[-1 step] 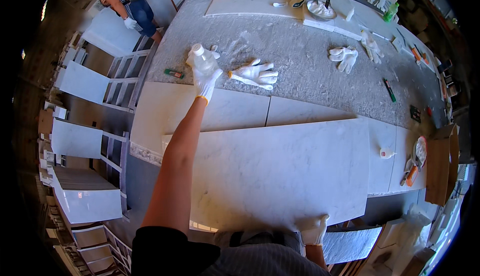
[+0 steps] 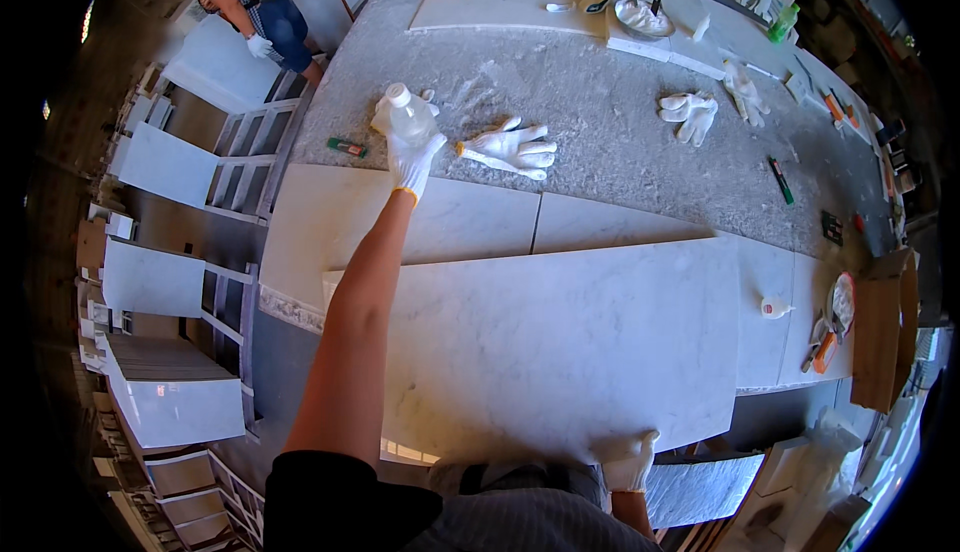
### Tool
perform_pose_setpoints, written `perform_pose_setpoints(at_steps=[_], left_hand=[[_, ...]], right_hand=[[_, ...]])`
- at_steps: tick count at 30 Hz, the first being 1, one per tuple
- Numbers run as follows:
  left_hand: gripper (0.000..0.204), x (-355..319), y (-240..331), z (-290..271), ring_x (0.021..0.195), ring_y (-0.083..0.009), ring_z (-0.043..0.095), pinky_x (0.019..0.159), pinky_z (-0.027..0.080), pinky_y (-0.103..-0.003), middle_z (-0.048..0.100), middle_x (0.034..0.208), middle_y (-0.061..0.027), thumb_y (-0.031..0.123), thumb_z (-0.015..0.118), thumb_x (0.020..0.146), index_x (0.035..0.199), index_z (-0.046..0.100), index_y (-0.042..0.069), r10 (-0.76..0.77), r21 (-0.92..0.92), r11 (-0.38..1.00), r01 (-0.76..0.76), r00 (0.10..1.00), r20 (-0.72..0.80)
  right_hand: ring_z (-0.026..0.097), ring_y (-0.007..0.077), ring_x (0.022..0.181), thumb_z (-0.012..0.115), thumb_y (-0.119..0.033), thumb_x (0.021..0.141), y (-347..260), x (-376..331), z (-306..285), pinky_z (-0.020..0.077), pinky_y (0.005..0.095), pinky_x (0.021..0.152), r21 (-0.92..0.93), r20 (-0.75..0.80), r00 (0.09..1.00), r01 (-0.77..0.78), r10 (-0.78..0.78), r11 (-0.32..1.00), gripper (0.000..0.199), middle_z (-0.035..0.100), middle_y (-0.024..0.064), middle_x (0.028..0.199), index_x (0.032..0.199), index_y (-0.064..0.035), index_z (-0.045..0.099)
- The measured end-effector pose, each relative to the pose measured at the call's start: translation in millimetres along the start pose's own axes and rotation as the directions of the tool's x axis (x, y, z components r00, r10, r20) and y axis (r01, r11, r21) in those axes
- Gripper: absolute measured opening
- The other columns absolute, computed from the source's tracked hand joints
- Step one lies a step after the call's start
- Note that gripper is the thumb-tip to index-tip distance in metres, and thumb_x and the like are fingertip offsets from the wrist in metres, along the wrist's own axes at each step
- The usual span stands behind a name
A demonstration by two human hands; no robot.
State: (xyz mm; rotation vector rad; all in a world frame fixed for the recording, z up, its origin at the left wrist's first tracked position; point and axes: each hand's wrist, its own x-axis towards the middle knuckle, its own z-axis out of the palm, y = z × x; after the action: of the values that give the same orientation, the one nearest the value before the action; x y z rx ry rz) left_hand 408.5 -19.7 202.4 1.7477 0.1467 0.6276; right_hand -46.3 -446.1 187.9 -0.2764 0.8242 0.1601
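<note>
My left hand point(image 2: 410, 160), in a white knit glove, reaches forward over the far edge of the slabs. Its fingers are closed round a clear plastic bottle point(image 2: 398, 112) with a white cap. Close to my body, my right hand point(image 2: 628, 464), also gloved, grips the near edge of a large white marble slab point(image 2: 560, 342); some of its fingers are hidden. This slab lies at an angle over other marble slabs point(image 2: 330, 212). A loose white glove point(image 2: 508, 148) lies just right of the bottle, and a small green object point(image 2: 347, 147) to its left.
More gloves point(image 2: 688, 117) lie on the dusty grey table point(image 2: 590, 82). A bowl of white paste point(image 2: 640, 20) with tools stands at the far side. On the right are a small white bottle point(image 2: 775, 308) and a cardboard box point(image 2: 884, 332). Another person point(image 2: 270, 22) stands far left, near racked slabs.
</note>
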Motion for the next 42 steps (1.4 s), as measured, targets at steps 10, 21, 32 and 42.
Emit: perform_pose_setpoints(at_steps=[10, 21, 32, 42], left_hand=[[0.081, 25.0, -38.0, -25.3, 0.107, -0.0210, 0.054, 0.094, 0.042, -0.038, 0.055, 0.115, -0.0092, 0.020, 0.085, 0.064, 0.126, 0.036, 0.003, -0.072, 0.295, 0.953, 0.065, 0.997, 0.012], [0.053, -271.1, 39.9, -288.5, 0.112, -0.0304, 0.049, 0.096, 0.038, -0.039, 0.050, 0.121, -0.0212, 0.035, 0.056, 0.093, 0.124, 0.046, -0.006, -0.155, 0.835, 0.458, 0.304, 0.953, -0.262], [0.076, -378.6, 74.1, -317.0, 0.096, -0.0199, 0.059, 0.080, 0.050, -0.033, 0.059, 0.113, -0.0108, 0.061, 0.048, 0.091, 0.123, 0.054, -0.008, -0.858, 0.090, 0.379, 0.921, 0.386, -0.340], [0.072, -325.2, 59.0, -290.6, 0.095, -0.0193, 0.057, 0.083, 0.049, -0.033, 0.059, 0.111, -0.0098, 0.058, 0.048, 0.093, 0.123, 0.054, -0.008, -0.767, 0.098, 0.573, 0.813, 0.575, -0.284]], right_hand=[[0.045, 0.0344, 0.120, 0.032, -0.069, 0.090, 10.2, 4.0, -17.4, 0.0340, 0.0535, 0.103, -0.097, -0.091, 0.996, -0.021, 0.012, 0.995, 0.080, 0.045, 0.0152, 0.136, 0.141, -0.0062, 0.036], [0.051, 0.0314, 0.113, 0.042, -0.061, 0.093, -3.6, 11.4, -38.3, 0.0408, 0.0476, 0.099, -0.048, -0.237, 0.969, 0.056, -0.066, 0.997, 0.067, 0.056, 0.0133, 0.123, 0.128, -0.0043, 0.047], [0.050, 0.0332, 0.116, 0.038, -0.059, 0.095, 10.0, 8.4, -39.3, 0.0415, 0.0471, 0.099, -0.009, -0.196, 0.971, 0.136, -0.135, 0.991, 0.065, 0.052, 0.0146, 0.129, 0.132, -0.0051, 0.044], [0.058, 0.0310, 0.101, 0.063, -0.048, 0.088, 15.8, 33.9, -1.9, 0.0513, 0.0527, 0.080, 0.139, -0.465, 0.875, 0.223, -0.135, 0.965, 0.053, 0.056, 0.0111, 0.112, 0.120, -0.0075, 0.048]])
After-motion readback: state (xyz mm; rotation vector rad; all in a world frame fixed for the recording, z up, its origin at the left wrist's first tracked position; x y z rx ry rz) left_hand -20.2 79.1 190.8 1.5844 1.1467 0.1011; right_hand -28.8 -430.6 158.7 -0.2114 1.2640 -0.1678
